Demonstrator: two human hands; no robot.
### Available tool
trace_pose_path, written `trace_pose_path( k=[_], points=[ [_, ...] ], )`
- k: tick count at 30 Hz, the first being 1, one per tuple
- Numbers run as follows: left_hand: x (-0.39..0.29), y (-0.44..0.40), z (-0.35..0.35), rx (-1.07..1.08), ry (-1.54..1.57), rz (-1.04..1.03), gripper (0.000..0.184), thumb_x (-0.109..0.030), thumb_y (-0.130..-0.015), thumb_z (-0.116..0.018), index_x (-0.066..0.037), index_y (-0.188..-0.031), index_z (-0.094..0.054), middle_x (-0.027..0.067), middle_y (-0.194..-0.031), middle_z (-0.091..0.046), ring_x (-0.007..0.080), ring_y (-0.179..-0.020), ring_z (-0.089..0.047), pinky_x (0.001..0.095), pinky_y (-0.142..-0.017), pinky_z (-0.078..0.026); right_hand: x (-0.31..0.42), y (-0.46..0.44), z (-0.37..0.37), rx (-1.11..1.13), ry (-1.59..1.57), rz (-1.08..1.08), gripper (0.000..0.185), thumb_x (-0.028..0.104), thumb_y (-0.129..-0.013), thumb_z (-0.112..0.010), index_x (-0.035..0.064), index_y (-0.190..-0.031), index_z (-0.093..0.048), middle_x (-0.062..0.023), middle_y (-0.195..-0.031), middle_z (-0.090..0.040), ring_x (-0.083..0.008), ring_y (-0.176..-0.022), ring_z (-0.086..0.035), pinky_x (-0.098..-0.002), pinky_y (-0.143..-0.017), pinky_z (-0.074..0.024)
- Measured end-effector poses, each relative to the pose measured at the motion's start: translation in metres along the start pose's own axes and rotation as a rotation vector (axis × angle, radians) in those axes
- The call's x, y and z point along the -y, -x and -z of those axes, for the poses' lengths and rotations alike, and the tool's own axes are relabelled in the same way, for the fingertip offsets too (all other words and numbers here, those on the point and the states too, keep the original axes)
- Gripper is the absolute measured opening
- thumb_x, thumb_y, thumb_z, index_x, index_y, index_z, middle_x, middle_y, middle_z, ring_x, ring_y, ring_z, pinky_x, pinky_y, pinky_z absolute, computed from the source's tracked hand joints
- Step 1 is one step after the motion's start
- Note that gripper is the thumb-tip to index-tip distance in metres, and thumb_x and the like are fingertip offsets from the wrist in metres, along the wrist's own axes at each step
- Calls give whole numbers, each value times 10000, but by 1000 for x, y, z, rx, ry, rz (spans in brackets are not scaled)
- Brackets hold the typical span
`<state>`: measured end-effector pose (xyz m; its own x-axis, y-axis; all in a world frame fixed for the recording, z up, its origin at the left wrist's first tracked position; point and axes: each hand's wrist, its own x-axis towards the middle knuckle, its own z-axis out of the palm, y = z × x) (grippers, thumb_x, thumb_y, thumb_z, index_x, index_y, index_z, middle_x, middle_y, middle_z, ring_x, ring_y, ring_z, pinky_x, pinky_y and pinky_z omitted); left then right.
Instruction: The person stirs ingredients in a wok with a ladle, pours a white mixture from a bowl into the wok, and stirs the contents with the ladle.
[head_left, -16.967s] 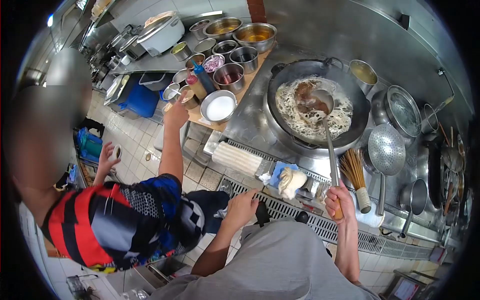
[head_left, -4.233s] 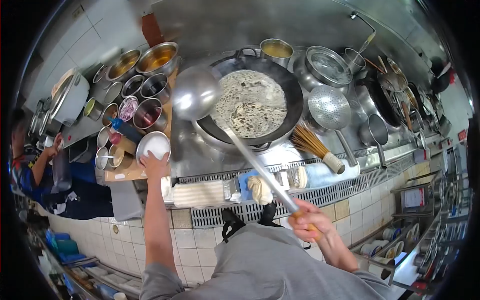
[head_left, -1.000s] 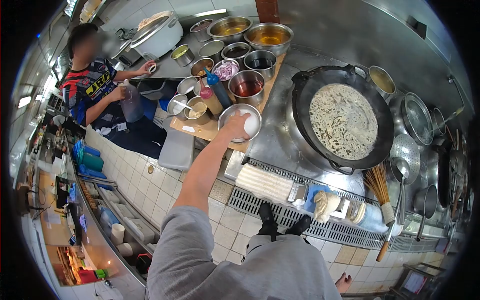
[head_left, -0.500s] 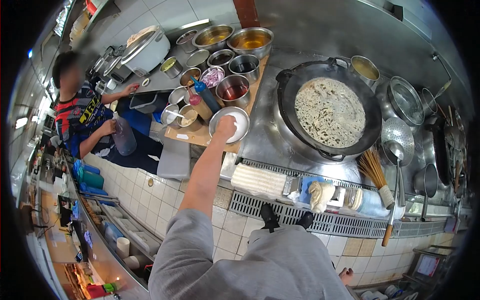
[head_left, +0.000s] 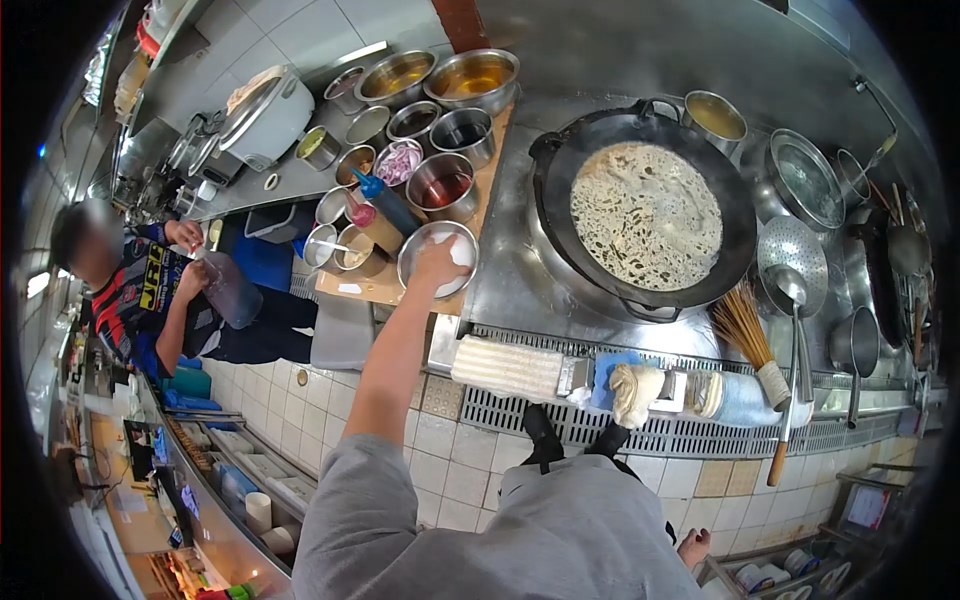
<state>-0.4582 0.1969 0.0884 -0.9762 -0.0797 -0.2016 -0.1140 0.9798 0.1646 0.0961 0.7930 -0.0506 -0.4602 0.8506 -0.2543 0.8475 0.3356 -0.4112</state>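
Note:
My left hand reaches into a steel bowl of white granules, its fingers apart and the tips down at the granules. Whether any granules are between the fingers is hidden. Beside the bowl stand a blue squeeze bottle, a tan squeeze bottle and a steel pot of red liquid. My right hand hangs low by my side, partly covered by my shirt; its visible fingers are loosely bent, with nothing seen in them.
A large black wok of bubbling pale liquid sits on the stove to the right. A skimmer, ladle and bamboo brush lie beyond it. A folded towel lies along the front edge. At left, another person holds a plastic jug.
The view has shifted slightly. My left hand, more closed before, has spread out in the bowl. The other person has brought both hands to the jug. The wok stays in place.

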Motion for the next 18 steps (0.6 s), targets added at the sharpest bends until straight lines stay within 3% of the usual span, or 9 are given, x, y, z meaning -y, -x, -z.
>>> trace_pose_path(
  k=[5, 7, 11, 18],
  points=[
    [-3, 2, 5, -54, -49, -16, 841, -415, -583, -769, -173, -1322, -450, 309, -1275, -427, 384, -1106, -529, 413, -906, -459, -10, -6, -1, -10, 25, 46, 447, 300, -812, -599, -45, -1091, -540, -170, -863, -586, -290, -775, -563, -378, -682, -454],
    [-3, 1, 4, -52, -30, -16, 835, -411, -580, -769, -171, -1316, -456, 309, -1272, -427, 390, -1086, -540, 417, -903, -461, -18, -14, -7, -72, 74, 195, 461, 317, -821, -593, -46, -1098, -532, -156, -831, -576, -280, -753, -555, -383, -666, -448],
    [-6, 2, 4, -79, -1, -5, 795, -385, -576, -768, -160, -1285, -488, 325, -1268, -418, 406, -1070, -546, 423, -903, -462, 23, -24, -4, 64, -61, -24, 420, 219, -803, -579, -41, -1128, -521, -145, -838, -580, -235, -728, -549, -352, -662, -456],
    [-4, -3, -7, -167, 29, -29, 707, -353, -580, -768, -143, -1218, -546, 352, -1248, -415, 416, -1056, -549, 421, -899, -464, 38, -28, -11, 19, -110, -1, 392, 144, -778, -563, -37, -1126, -550, -150, -833, -586, -229, -735, -559, -350, -673, -463]
  ],
)
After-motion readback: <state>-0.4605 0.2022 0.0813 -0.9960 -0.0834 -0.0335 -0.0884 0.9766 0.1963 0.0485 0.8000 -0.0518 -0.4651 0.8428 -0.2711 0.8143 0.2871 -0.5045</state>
